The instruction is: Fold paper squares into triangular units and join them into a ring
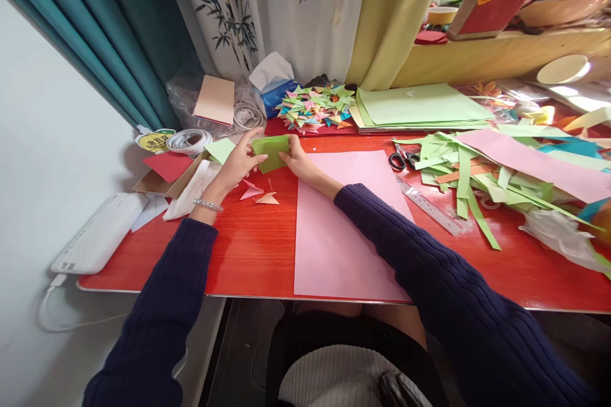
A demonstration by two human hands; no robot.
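A small green sheet of paper (273,154) is held up above the red table between my two hands. My left hand (242,159) pinches its left edge, thumb in front. On the right edge, my right hand (296,156) grips it between thumb and fingers. Just below lie a pink folded paper piece (251,190) and a peach folded paper piece (268,198). Under my right forearm a large pink sheet (334,241) lies flat. Behind my left hand a pale green paper (221,151) is partly hidden.
Black-handled scissors (403,158) and a clear ruler (427,205) lie right of the pink sheet. Farther right is a heap of paper strips (463,172). Folded paper stars (315,107) and stacked green sheets (424,105) stand at the back. A white power strip (98,235) sits at left.
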